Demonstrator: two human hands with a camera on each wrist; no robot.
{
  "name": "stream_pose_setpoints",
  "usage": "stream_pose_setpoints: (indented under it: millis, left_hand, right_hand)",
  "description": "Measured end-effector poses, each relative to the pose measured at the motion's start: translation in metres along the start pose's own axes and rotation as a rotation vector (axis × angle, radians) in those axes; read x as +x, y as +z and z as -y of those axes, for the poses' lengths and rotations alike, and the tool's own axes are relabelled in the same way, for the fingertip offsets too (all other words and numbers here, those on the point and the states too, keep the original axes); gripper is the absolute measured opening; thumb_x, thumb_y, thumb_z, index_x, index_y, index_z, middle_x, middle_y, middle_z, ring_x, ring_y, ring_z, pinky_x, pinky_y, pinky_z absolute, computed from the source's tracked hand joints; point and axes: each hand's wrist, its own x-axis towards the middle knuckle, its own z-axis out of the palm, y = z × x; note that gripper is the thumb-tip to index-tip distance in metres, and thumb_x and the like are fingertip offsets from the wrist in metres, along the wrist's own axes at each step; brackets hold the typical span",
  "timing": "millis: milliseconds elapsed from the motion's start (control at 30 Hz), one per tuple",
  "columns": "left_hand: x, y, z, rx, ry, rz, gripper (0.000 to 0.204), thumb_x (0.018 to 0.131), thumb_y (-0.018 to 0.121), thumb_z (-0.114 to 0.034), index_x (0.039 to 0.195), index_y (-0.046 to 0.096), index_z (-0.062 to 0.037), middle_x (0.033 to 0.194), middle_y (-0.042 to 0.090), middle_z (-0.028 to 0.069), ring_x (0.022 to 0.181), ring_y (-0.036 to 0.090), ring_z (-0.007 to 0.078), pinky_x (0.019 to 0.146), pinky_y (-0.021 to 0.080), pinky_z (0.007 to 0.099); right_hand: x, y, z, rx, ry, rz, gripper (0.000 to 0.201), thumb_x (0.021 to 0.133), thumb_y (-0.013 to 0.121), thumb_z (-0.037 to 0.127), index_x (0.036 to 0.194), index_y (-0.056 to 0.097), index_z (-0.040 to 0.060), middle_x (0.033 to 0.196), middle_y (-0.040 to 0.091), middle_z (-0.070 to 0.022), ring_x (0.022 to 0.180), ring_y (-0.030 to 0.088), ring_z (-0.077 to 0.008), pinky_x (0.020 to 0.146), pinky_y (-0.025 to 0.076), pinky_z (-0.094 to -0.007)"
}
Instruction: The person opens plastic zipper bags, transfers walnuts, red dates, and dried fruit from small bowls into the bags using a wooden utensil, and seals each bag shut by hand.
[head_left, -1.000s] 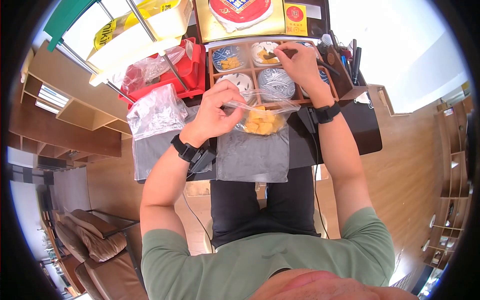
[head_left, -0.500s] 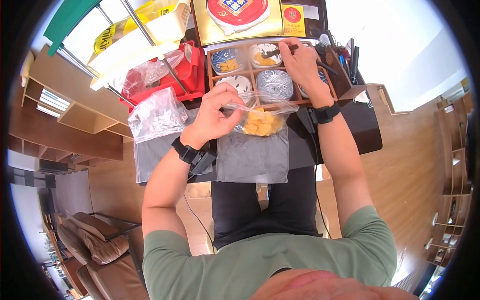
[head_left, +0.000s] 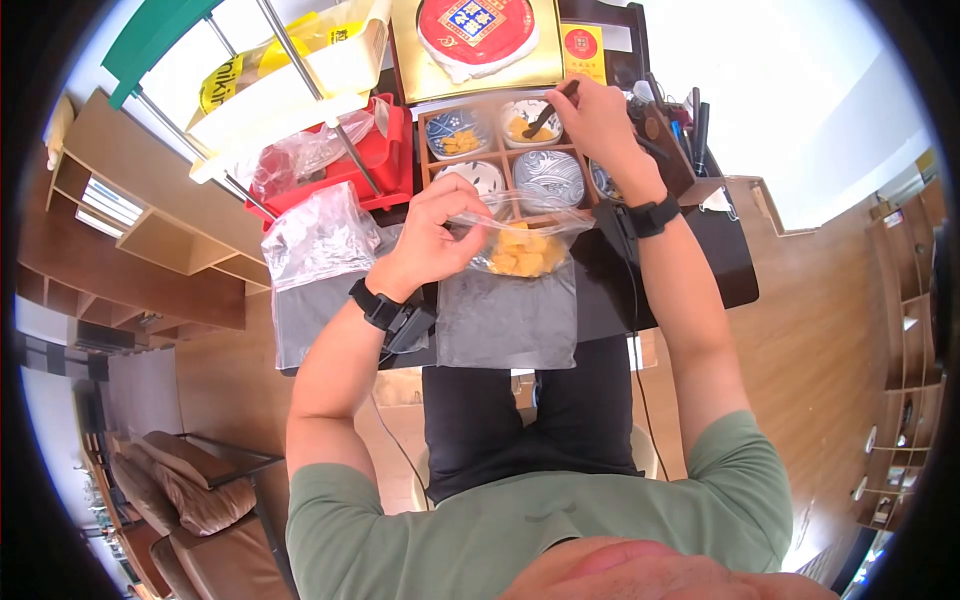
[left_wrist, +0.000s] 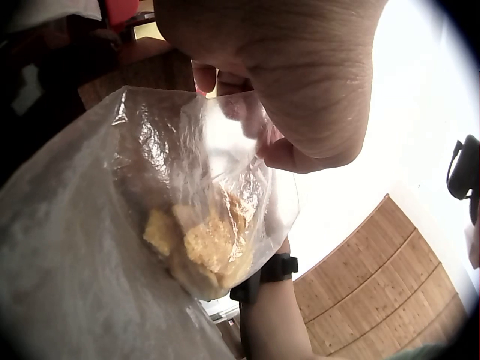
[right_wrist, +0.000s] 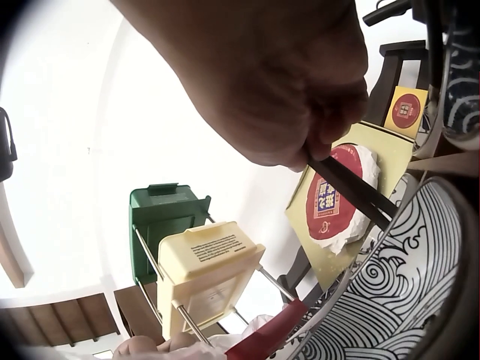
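Note:
My left hand (head_left: pixel 432 232) pinches the rim of a clear plastic bag (head_left: pixel 555 226) with yellow chunks (head_left: pixel 522 250) inside; the left wrist view shows the bag (left_wrist: pixel 150 150) hanging from my fingers. My right hand (head_left: pixel 598 120) grips a dark utensil (head_left: pixel 545 118), its lower end in a white patterned bowl (head_left: pixel 515 110) holding yellow pieces. In the right wrist view, my hand (right_wrist: pixel 292 90) holds the utensil (right_wrist: pixel 349 186) slanting down; its tip is hidden. To the left sits a blue patterned bowl (head_left: pixel 436 125) with yellow pieces. A grey wave-patterned bowl (head_left: pixel 548 180) is below.
A wooden divided tray (head_left: pixel 506 152) holds the bowls. Behind it is a gold box (head_left: pixel 408 60) with a red round package (head_left: pixel 505 28). At left stand a red bin (head_left: pixel 398 150) and a tiered rack (head_left: pixel 350 75). A pen holder (head_left: pixel 668 150) stands at right.
The utensil in my right hand has swung from nearly level to a steeper slant, its end lower in the white bowl. My left hand still pinches the bag. The head view has shifted slightly.

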Motion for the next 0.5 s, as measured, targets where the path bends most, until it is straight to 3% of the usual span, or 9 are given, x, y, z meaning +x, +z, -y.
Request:
stream_pose_setpoints:
  millis: [67,200,267,300,367,500]
  left_hand:
    - [0.0,0.0,0.0,0.012,0.002,-0.001,0.014,0.077,0.072,0.001,0.09,0.072,-0.0037,0.093,0.065,0.0095,0.088,0.065,0.0252,0.08,0.052,0.0333]
    - [0.0,0.0,-0.002,0.013,-0.006,0.0,0.014,0.077,0.072,0.003,0.089,0.071,-0.003,0.092,0.064,0.0091,0.088,0.064,0.0232,0.08,0.051,0.0316]
    - [0.001,0.0,-0.002,0.016,0.003,-0.002,0.014,0.077,0.071,0.004,0.089,0.071,-0.0025,0.092,0.063,0.0084,0.087,0.064,0.0211,0.08,0.05,0.0298]
    - [0.0,0.001,-0.001,0.014,0.005,-0.003,0.013,0.077,0.071,0.004,0.089,0.071,-0.0024,0.092,0.063,0.0084,0.087,0.064,0.0211,0.079,0.05,0.0299]
    - [0.001,0.001,-0.001,0.012,0.007,-0.001,0.013,0.077,0.072,0.004,0.089,0.071,-0.0022,0.092,0.063,0.0085,0.087,0.064,0.0211,0.079,0.05,0.0299]
    - [0.001,0.0,-0.002,0.015,-0.008,0.003,0.014,0.076,0.071,0.002,0.089,0.072,-0.0027,0.092,0.065,0.0106,0.086,0.065,0.0255,0.079,0.052,0.0327]
  right_hand:
    - [0.008,0.002,0.0,0.0,-0.074,0.016,0.029,0.094,0.07,0.025,0.088,0.071,-0.0026,0.08,0.072,-0.0202,0.076,0.07,-0.0395,0.073,0.055,-0.0452]
    - [0.014,0.005,0.002,0.013,-0.023,0.047,0.029,0.093,0.07,0.025,0.087,0.071,-0.0028,0.081,0.072,-0.0204,0.077,0.07,-0.0393,0.074,0.055,-0.0446]
    - [0.013,0.008,-0.001,-0.026,-0.044,0.042,0.024,0.092,0.076,0.026,0.098,0.075,0.0021,0.077,0.074,-0.0146,0.069,0.072,-0.0242,0.064,0.055,-0.0339]
    - [0.011,0.009,-0.003,-0.029,-0.044,0.039,0.024,0.092,0.076,0.026,0.098,0.075,0.0021,0.077,0.074,-0.0146,0.069,0.072,-0.0242,0.064,0.055,-0.0339]
    - [0.006,0.009,-0.003,0.066,0.03,0.028,0.027,0.092,0.071,0.027,0.089,0.074,0.0004,0.08,0.073,-0.0163,0.076,0.071,-0.0341,0.071,0.054,-0.041]
    - [-0.002,0.007,-0.008,0.105,0.079,-0.021,0.027,0.089,0.074,0.03,0.09,0.076,0.0027,0.079,0.074,-0.0141,0.075,0.071,-0.0307,0.072,0.055,-0.04]
